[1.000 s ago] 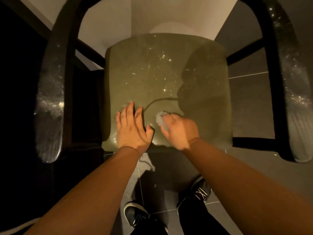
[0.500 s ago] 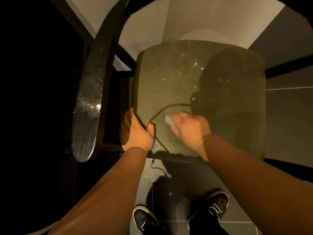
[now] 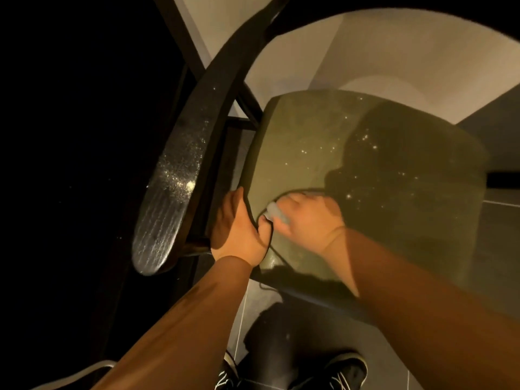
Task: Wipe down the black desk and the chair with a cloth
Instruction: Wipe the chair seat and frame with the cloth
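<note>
cloth (image 3: 277, 213): small pale wad on the seat (image 3: 365, 153), near its front-left corner, under the right hand (image 3: 309, 218).
right hand: fingers curled round cloth, pressing it down.
left hand (image 3: 236, 229): clamped on seat's left edge, thumb on top, bracing.
step: wiping seat.
do well: probably spread cloth flatter, overlap strokes, sweep shiny specks off the edge.
armrest (image 3: 168, 198): dusty, likely next.

1. The seat (image 3: 323, 153) is coloured olive green and flecked with bright specks.
2. The armrest (image 3: 171, 192) is finished black and streaked with pale dust.
3. The cloth (image 3: 277, 212) is seen pale grey.
4. The floor (image 3: 503, 249) is tiled grey.
5. The shoes (image 3: 347, 370) are black, laced white.
</note>
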`<action>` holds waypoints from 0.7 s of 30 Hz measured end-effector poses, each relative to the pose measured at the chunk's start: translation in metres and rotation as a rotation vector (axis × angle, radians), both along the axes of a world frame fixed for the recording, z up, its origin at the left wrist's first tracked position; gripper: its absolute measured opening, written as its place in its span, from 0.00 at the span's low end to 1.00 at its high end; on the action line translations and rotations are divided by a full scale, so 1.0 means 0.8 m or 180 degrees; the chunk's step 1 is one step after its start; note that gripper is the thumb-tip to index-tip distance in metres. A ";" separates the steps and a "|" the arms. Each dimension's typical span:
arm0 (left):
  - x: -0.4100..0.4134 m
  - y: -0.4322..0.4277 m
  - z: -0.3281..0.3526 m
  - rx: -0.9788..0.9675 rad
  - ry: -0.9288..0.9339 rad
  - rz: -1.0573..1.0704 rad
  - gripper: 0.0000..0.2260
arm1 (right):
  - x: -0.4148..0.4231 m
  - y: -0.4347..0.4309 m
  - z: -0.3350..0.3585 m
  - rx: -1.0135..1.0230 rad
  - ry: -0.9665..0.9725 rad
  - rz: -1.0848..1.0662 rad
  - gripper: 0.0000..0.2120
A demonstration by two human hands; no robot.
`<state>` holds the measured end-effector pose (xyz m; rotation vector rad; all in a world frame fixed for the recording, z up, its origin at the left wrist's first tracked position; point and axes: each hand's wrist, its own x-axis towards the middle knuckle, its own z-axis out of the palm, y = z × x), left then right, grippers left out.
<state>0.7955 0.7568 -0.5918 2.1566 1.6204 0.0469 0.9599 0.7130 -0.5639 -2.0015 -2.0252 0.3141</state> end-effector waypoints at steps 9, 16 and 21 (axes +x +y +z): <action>0.003 -0.003 0.001 0.0187 -0.0184 0.0058 0.34 | 0.002 0.061 0.006 0.0204 -0.0005 -0.0312 0.06; 0.003 0.000 -0.001 0.0206 -0.0187 0.0035 0.34 | 0.015 0.092 0.000 -0.0200 -0.0388 0.0468 0.12; 0.003 -0.001 0.000 0.0153 -0.0150 0.0098 0.36 | 0.057 0.139 0.001 -0.0381 -0.0570 -0.0590 0.17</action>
